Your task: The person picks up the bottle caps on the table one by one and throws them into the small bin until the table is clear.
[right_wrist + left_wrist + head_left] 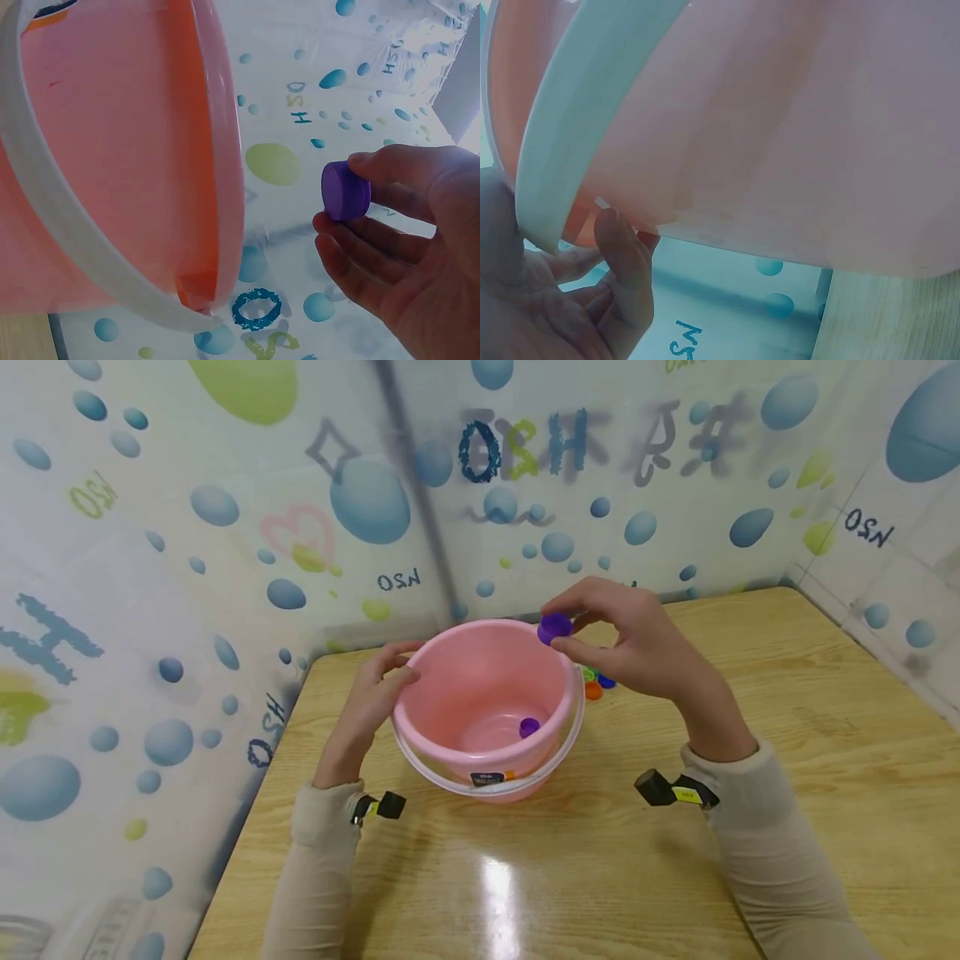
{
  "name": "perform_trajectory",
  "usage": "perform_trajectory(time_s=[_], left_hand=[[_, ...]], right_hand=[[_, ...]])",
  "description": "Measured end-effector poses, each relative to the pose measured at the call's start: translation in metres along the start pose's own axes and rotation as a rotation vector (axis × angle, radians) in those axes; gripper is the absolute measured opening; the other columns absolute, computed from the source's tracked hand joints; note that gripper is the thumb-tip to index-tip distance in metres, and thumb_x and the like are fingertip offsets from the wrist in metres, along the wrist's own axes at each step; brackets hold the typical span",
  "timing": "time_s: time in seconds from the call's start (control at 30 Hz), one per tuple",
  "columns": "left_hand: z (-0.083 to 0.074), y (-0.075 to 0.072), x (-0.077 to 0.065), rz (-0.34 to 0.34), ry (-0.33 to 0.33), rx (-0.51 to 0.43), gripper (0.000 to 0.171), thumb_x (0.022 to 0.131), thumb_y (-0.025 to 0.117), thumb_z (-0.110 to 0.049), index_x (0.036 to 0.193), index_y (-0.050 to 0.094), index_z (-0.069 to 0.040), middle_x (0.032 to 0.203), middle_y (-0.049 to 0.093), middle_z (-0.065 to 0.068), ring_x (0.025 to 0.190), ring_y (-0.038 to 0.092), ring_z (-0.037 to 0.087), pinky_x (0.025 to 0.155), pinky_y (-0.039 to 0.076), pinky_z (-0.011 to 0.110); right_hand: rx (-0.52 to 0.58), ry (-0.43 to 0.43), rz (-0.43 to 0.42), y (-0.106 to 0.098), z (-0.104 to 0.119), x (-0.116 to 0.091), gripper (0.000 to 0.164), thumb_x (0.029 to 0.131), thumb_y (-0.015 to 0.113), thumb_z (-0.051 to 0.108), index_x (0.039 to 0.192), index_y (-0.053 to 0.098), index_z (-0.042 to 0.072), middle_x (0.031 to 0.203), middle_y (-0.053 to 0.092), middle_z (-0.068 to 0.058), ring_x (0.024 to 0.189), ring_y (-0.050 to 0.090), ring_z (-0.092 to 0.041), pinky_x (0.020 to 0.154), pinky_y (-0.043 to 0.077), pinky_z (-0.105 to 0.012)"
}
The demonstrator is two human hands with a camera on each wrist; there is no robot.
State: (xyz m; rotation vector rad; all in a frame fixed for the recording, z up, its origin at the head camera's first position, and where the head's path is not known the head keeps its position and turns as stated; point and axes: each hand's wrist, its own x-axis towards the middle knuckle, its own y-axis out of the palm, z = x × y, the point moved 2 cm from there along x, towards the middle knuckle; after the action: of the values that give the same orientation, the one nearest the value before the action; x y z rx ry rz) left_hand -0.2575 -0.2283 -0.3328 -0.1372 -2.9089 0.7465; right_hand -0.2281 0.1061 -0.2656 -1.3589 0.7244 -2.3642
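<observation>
A pink bucket [480, 693] stands on the table with its white handle [420, 768] lowered toward the front. My left hand [375, 693] holds its left rim, thumb over the edge; in the left wrist view the fingers [626, 270] curl beside the rim near the handle's end. My right hand [626, 635] pinches a purple bottle cap [555, 628] between thumb and fingers, level with the bucket's right rim. Seen from the right wrist, that purple cap [346, 191] is apart from the bucket wall. Another purple cap [529, 727] lies on the bucket's floor.
Several small caps, among them an orange one [593, 691] and a blue one [606, 681], lie on the wooden table [825, 735] right of the bucket, partly hidden by the right hand. A patterned sheet [487, 527] hangs behind the table and along its left side.
</observation>
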Motion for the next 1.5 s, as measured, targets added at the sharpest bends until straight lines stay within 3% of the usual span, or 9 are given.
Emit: perform_trajectory(time_s=[0.2,0.8,1.1,1.33,1.5], left_hand=[[0.0,0.0,0.001,-0.004,0.013,-0.005,0.036,0.094,0.054,-0.027,0.129,0.057,-0.022,0.117,0.058,0.012,0.086,0.063,0.026,0.07,0.055,0.029],[0.0,-0.001,0.002,-0.012,0.037,-0.007,0.036,0.094,0.054,-0.025,0.129,0.058,-0.022,0.114,0.059,0.012,0.083,0.064,0.024,0.07,0.055,0.028],[0.002,0.0,0.003,-0.005,0.024,-0.012,0.035,0.094,0.053,-0.027,0.129,0.057,-0.024,0.114,0.058,0.011,0.082,0.064,0.024,0.07,0.055,0.029],[0.002,0.0,0.003,-0.004,0.027,-0.011,0.035,0.095,0.053,-0.026,0.13,0.057,-0.023,0.114,0.058,0.013,0.08,0.064,0.024,0.069,0.055,0.028],[0.003,0.0,0.003,-0.003,0.004,-0.014,0.036,0.095,0.053,-0.025,0.131,0.056,-0.024,0.117,0.058,0.012,0.081,0.064,0.024,0.068,0.055,0.028]], right_hand=[[0.041,-0.024,0.037,0.012,0.003,0.003,0.032,0.083,0.073,0.008,0.114,0.066,0.01,0.107,0.067,0.002,0.097,0.062,-0.006,0.082,0.055,-0.026],[0.013,-0.015,0.175,0.034,-0.002,0.005,0.029,0.085,0.072,0.012,0.114,0.067,0.01,0.107,0.067,0.001,0.095,0.063,-0.009,0.078,0.056,-0.029],[0.003,-0.005,0.334,0.036,-0.003,0.013,0.027,0.088,0.07,0.02,0.114,0.066,0.018,0.108,0.066,0.006,0.094,0.064,-0.005,0.078,0.056,-0.026],[0.013,-0.068,0.425,0.032,0.0,0.028,0.023,0.089,0.067,0.02,0.112,0.067,0.016,0.105,0.066,0.004,0.089,0.065,-0.005,0.076,0.056,-0.027],[0.027,-0.054,0.483,0.028,0.001,0.04,0.021,0.089,0.067,0.02,0.11,0.067,0.017,0.104,0.065,0.006,0.089,0.064,-0.004,0.077,0.056,-0.024]])
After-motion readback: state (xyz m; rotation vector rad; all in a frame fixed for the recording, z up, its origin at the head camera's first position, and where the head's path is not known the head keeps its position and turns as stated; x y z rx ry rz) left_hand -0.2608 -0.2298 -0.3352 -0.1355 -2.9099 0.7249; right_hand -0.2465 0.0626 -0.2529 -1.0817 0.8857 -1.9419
